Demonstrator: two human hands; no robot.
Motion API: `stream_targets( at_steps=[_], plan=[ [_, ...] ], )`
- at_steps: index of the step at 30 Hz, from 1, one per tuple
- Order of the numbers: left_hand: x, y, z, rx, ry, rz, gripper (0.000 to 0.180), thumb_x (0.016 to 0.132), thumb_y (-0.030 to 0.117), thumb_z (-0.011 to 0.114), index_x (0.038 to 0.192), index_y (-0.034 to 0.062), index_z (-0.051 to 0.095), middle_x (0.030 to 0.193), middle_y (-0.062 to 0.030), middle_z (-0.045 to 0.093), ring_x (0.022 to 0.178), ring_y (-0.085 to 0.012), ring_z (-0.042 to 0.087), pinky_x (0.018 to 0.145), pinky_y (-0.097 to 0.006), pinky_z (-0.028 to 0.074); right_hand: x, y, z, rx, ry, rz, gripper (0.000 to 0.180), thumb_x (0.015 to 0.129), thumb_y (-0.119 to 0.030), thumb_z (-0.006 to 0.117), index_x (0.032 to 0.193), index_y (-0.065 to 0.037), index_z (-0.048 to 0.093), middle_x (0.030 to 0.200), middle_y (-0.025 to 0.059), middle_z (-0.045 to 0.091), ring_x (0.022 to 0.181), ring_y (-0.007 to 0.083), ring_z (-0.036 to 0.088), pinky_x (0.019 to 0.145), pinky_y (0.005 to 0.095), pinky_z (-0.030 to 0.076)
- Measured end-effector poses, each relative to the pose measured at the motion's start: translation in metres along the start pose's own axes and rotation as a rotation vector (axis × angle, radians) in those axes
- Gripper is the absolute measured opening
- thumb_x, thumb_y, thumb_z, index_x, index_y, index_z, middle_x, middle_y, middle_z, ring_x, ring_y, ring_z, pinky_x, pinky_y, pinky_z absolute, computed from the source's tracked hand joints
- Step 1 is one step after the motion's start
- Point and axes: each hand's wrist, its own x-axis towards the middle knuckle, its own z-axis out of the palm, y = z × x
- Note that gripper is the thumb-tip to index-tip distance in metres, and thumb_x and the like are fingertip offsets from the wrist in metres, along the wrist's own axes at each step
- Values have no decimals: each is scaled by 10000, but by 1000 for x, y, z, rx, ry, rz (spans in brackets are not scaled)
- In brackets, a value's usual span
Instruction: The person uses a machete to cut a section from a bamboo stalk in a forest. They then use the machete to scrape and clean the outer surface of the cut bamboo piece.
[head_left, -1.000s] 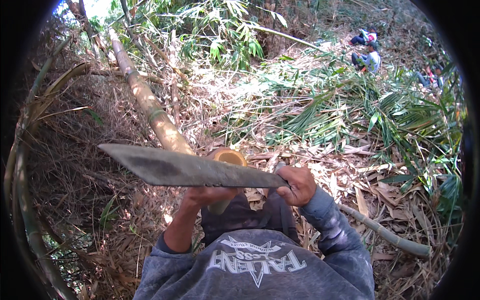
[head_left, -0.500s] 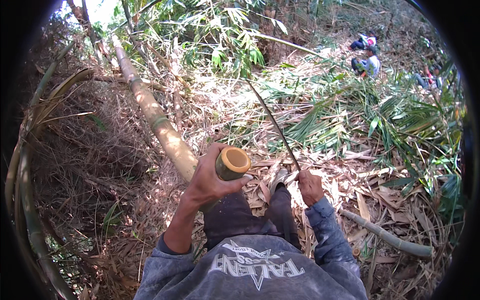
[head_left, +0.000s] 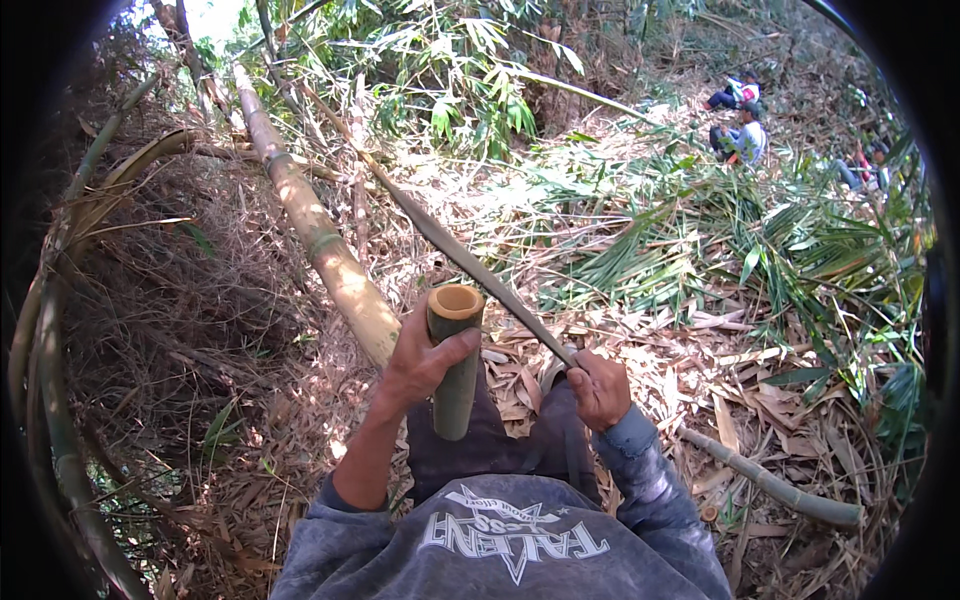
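Observation:
A short green bamboo tube (head_left: 456, 392) is in my left hand (head_left: 418, 352), with the fingers wrapped around its upper part and the thumb across the front. Its open, pale-rimmed end points up and its lower end hangs above my dark trousers. In my right hand (head_left: 600, 390) is the grip end of a long, dark machete (head_left: 470, 262). The blade slants up and to the left, passing just beyond the tube's mouth without touching it as far as I can see. My right fist hides the handle.
A thick bamboo pole (head_left: 318, 240) leans from the upper left down toward my left hand. A cut bamboo length (head_left: 775, 482) lies at the right. Cut green leaves (head_left: 640, 250) and dry litter cover the ground. Several people, including one in a light shirt (head_left: 745, 140), sit at the far right.
My right hand has moved slightly left, and the machete has swung left to slant past the tube. My left hand has tilted the tube more upright, so its side now shows.

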Motion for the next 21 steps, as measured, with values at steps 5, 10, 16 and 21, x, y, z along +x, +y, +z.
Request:
stream_targets(
  at_steps=[5,10,16,21],
  plan=[
    [1,-10,-1,-167,23,-29,371,857,219,711,1112,13,537,920,-62,637,785,-135,639,701,-285,542,16,-11,6,-34,14,-106,405,900,-439,628,804,-46,610,615,136,559,538,323,596,491,403,462],
    [-6,-12,2,-257,74,-47,360,844,166,682,1111,-23,531,893,-110,657,730,-182,673,646,-305,567,28,-21,16,-69,67,-214,428,883,-454,647,781,-42,587,626,128,548,512,302,583,467,394,451],
    [-5,-12,9,-315,93,2,350,835,168,664,1078,-58,551,817,-137,663,721,-206,675,637,-318,565,31,-21,20,-76,58,-247,444,884,-463,643,758,-45,562,619,123,530,508,300,564,468,395,440],
    [-7,-14,8,-353,19,-12,459,825,278,688,1098,-57,535,857,-152,660,720,-214,667,614,-335,556,34,-14,22,-81,9,-241,480,885,-509,623,773,-47,551,632,131,523,528,308,573,479,407,438]
  ],
)
